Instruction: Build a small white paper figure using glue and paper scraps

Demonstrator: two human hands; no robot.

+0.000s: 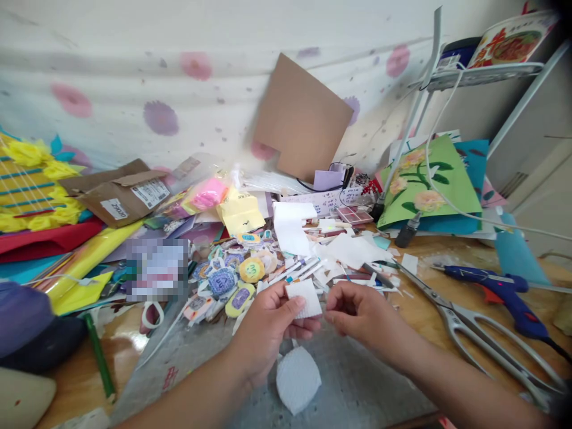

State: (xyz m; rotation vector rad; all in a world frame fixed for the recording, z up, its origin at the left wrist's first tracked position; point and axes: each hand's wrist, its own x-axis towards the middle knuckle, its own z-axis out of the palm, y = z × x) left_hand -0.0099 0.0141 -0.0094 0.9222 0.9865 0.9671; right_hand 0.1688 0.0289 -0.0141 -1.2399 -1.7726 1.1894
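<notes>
A small white square with a finely textured surface (306, 295) lies in my left hand (277, 322), the thumb pressed on top of it and the fingers beneath. Close to its right edge is my right hand (364, 313), with thumb and fingers curled together. Whether anything is pinched in them I cannot make out. Below the hands, a rounded white textured piece (298, 378) rests on the grey mat (223, 372). Just beyond my left hand sits a pile of small coloured paper cut-outs with drawn designs (222, 280).
Large silver scissors (469, 325) and a blue glue gun (496, 286) lie on the right. White paper scraps (348, 250) and pens spread behind the hands. A green pencil (99, 357) is at left. Brown cardboard (304, 113) leans against the back curtain, beside a cardboard box (118, 193).
</notes>
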